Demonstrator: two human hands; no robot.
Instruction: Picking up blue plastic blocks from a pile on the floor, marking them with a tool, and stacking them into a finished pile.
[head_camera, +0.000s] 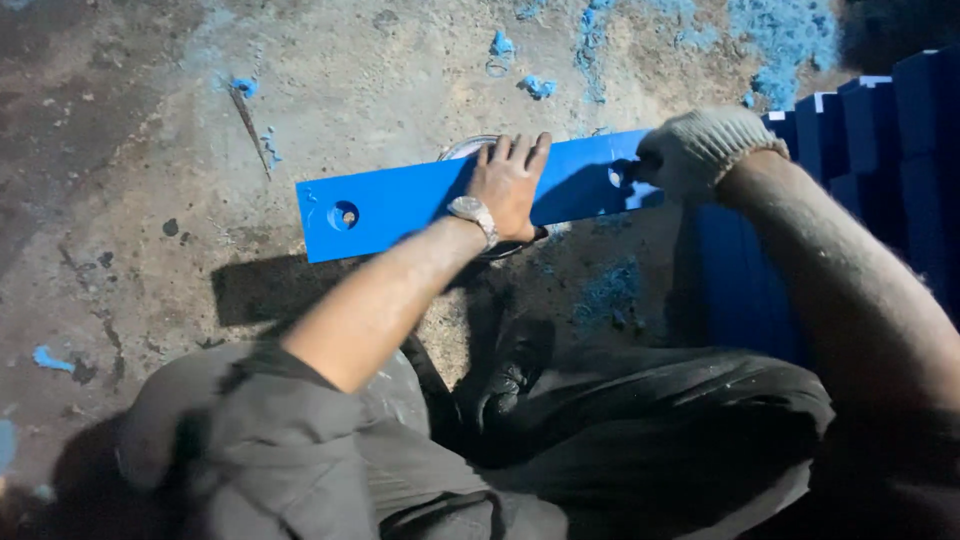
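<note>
A long flat blue board (400, 205) with a round hole near each end lies across a round metal ring on the concrete floor. My left hand (512, 182), bare with a wristwatch, presses flat on the board's middle, fingers spread. My right hand (695, 150), in a pale knit glove, is closed at the board's right end beside the hole there; a small dark tool may sit in its fingers, but it is mostly hidden.
A stack of blue boards (880, 150) stands on edge at the right. Blue shavings (780, 35) and scraps litter the stained concrete floor. My knees in dark trousers (300, 450) fill the lower frame, with a dark shoe (515, 370) between them.
</note>
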